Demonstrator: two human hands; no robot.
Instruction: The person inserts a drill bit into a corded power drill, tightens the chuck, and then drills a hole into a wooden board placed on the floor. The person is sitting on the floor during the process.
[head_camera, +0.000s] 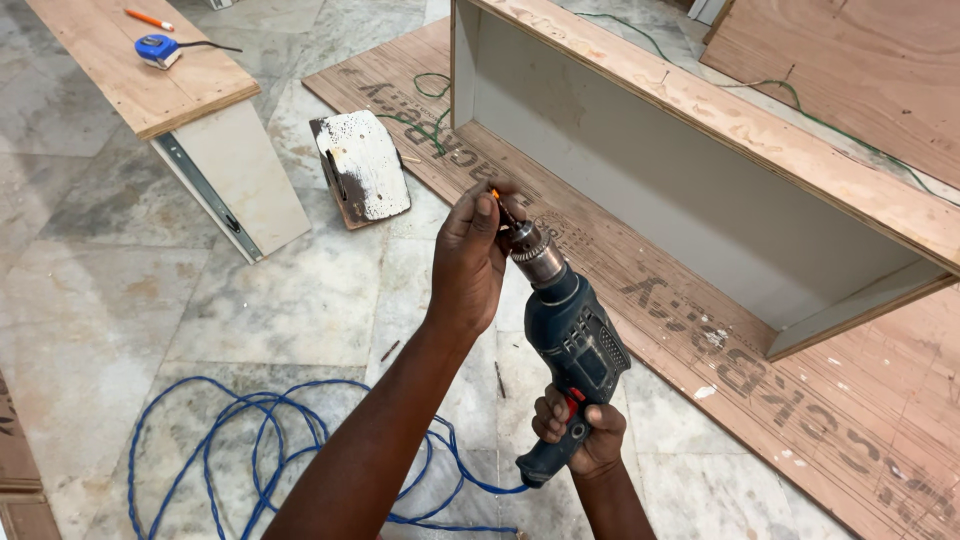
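My right hand grips the handle of a dark blue electric drill, which points up and away from me. My left hand reaches over the metal chuck; its fingertips pinch a thin bit with an orange end at the chuck's tip. Just beyond the drill lies an open plywood box with a pale grey inside.
A blue cable coils on the marble floor near my arms. A plywood sheet lies under the box. At the left, a plywood panel carries a blue tape measure and an orange pencil. A small worn board lies nearby.
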